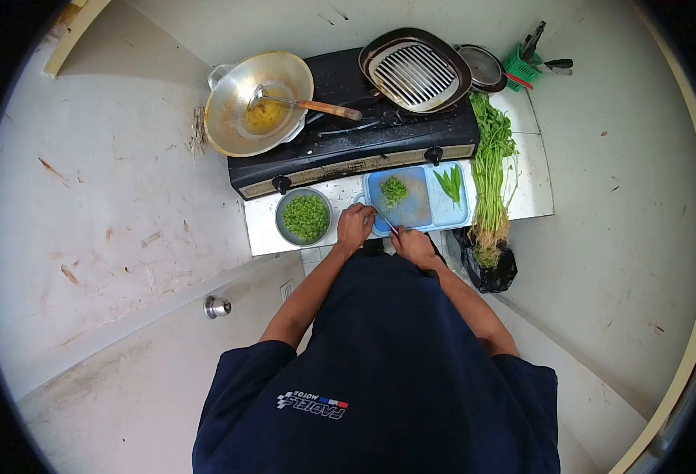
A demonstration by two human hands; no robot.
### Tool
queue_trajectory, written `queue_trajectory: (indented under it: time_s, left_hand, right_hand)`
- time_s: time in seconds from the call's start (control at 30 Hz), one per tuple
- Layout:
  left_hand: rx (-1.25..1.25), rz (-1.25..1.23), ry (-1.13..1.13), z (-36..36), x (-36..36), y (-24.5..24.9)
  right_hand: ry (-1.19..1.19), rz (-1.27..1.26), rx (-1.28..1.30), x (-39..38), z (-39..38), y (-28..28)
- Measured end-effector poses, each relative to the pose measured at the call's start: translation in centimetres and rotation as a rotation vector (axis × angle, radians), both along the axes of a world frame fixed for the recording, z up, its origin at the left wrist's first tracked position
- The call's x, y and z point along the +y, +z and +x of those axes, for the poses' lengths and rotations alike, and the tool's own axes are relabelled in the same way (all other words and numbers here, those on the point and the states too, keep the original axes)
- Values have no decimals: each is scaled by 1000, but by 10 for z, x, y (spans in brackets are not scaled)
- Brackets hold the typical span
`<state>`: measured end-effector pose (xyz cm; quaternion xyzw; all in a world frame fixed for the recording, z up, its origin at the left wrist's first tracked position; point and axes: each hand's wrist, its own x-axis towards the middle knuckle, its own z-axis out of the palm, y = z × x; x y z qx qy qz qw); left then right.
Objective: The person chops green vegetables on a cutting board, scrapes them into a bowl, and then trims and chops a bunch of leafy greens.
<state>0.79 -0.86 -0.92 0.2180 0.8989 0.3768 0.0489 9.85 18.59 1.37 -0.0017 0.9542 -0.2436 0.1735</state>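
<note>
My right hand (415, 247) is closed around the handle of a knife (385, 220), at the near edge of a blue cutting board (448, 212). The thin blade points up and left over the board. My left hand (356, 227) is at the board's left edge, fingers bent together by the knife tip; what they pinch, if anything, is too small to make out. A small heap of chopped greens (393, 191) lies beyond the blade. Several long green pieces (448, 184) rest in the board's right section. Left of my left hand, a grey bowl (280, 229) holds chopped greens (304, 218).
Behind the board is a black gas stove (336, 146), bearing a wok (221, 118) with a wooden-handled ladle (328, 108) and a grill pan (415, 75). Rooted leafy stalks (490, 174) lie at right above a black plastic bag (496, 276). A green basket (519, 67) holds utensils.
</note>
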Motion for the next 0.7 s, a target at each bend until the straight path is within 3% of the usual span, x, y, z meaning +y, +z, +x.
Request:
queue_trajectory:
  time_s: [0.37, 0.7]
  left_hand:
    - [4, -3, -8, 3, -2, 3]
    - [76, 44, -41, -1, 3, 7]
  right_hand:
    - [-3, -28, 90, 2, 0, -12]
    - [-143, -13, 45, 13, -3, -6]
